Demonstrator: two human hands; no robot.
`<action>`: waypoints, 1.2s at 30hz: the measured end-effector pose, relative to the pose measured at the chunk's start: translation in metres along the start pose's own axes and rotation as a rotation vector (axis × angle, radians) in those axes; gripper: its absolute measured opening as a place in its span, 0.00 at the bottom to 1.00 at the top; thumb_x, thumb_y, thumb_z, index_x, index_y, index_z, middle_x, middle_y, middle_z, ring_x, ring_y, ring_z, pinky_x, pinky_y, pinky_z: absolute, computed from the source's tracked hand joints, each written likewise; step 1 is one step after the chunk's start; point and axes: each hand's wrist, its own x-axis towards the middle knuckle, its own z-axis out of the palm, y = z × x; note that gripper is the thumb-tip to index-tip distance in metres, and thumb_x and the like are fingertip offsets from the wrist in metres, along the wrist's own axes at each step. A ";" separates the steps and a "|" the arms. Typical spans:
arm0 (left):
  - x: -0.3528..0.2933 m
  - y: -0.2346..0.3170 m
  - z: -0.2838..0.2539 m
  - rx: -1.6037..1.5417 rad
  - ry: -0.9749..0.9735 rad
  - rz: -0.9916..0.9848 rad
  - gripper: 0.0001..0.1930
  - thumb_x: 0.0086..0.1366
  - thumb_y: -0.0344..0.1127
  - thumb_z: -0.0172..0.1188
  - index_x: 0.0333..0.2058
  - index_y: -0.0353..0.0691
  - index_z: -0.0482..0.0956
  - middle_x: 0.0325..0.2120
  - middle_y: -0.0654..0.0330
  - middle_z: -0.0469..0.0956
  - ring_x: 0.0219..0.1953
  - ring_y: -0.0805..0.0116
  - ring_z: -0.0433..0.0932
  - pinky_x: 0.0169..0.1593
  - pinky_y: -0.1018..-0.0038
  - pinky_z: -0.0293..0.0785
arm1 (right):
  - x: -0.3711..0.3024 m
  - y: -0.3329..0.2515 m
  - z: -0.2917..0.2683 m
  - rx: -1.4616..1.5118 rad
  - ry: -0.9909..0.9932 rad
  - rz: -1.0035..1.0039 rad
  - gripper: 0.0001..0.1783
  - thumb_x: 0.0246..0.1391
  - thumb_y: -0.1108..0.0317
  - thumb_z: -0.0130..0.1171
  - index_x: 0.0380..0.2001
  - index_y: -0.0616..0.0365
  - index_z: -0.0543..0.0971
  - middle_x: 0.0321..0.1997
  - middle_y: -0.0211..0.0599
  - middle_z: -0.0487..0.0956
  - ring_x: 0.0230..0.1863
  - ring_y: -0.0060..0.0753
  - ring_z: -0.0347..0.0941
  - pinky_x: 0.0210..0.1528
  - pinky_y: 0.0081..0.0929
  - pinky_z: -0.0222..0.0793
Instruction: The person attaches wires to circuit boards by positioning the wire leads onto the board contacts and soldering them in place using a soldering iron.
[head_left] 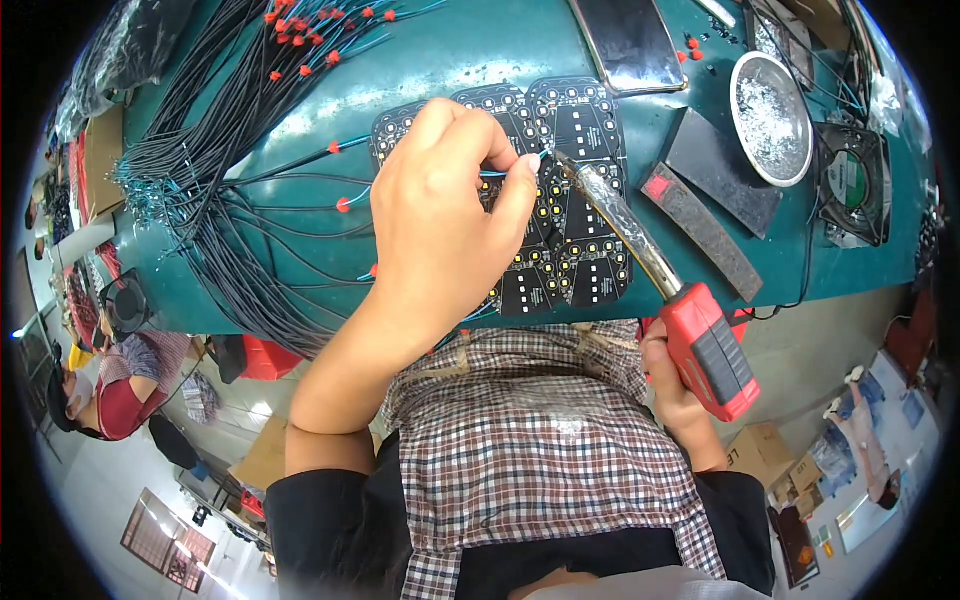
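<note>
My left hand point(430, 215) is over black circuit boards point(580, 110) dotted with small yellow and white components. Its thumb and forefinger pinch a thin blue wire point(492, 174), whose end lies against a board. My right hand point(672, 390) is wrapped round the red and black handle of a soldering iron point(700, 345). The iron's tip touches or nearly touches the wire's end; which of the two I cannot tell. Several black cables point(290, 182) with blue ends and red connectors run toward the boards from the left, partly hidden behind my left hand.
A thick bundle of black cables point(215, 130) spreads over the green table point(460, 50) at left. A phone point(632, 50) lies at the back. Rightward are dark blocks point(715, 160), a metal bowl point(738, 115) with silvery bits and a small fan point(855, 185). A person point(125, 390) sits at far left.
</note>
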 end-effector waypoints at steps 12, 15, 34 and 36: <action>-0.002 -0.004 0.001 -0.052 0.047 0.016 0.10 0.58 0.29 0.70 0.26 0.38 0.75 0.27 0.59 0.74 0.26 0.59 0.76 0.31 0.65 0.72 | -0.001 -0.006 0.000 0.057 0.013 0.074 0.13 0.49 0.73 0.70 0.38 0.64 0.82 0.37 0.47 0.83 0.37 0.52 0.82 0.45 0.40 0.79; -0.002 -0.006 0.003 -0.018 0.074 0.069 0.10 0.58 0.30 0.70 0.26 0.38 0.75 0.27 0.58 0.74 0.26 0.59 0.76 0.30 0.65 0.72 | -0.001 -0.006 0.001 0.054 0.009 0.073 0.13 0.50 0.73 0.69 0.39 0.65 0.82 0.37 0.47 0.83 0.37 0.52 0.82 0.44 0.40 0.79; -0.002 -0.007 0.004 0.010 0.081 0.070 0.10 0.57 0.28 0.70 0.26 0.38 0.74 0.27 0.57 0.74 0.29 0.56 0.77 0.33 0.63 0.73 | -0.008 -0.003 0.000 0.028 0.021 0.118 0.15 0.47 0.74 0.71 0.40 0.62 0.83 0.39 0.45 0.84 0.38 0.51 0.83 0.45 0.41 0.79; -0.002 -0.007 0.004 0.005 0.083 0.071 0.10 0.57 0.28 0.70 0.26 0.38 0.74 0.27 0.57 0.74 0.29 0.56 0.77 0.32 0.63 0.73 | -0.009 -0.002 -0.003 -0.034 0.031 0.110 0.14 0.47 0.72 0.72 0.39 0.61 0.83 0.39 0.44 0.84 0.38 0.51 0.83 0.45 0.40 0.79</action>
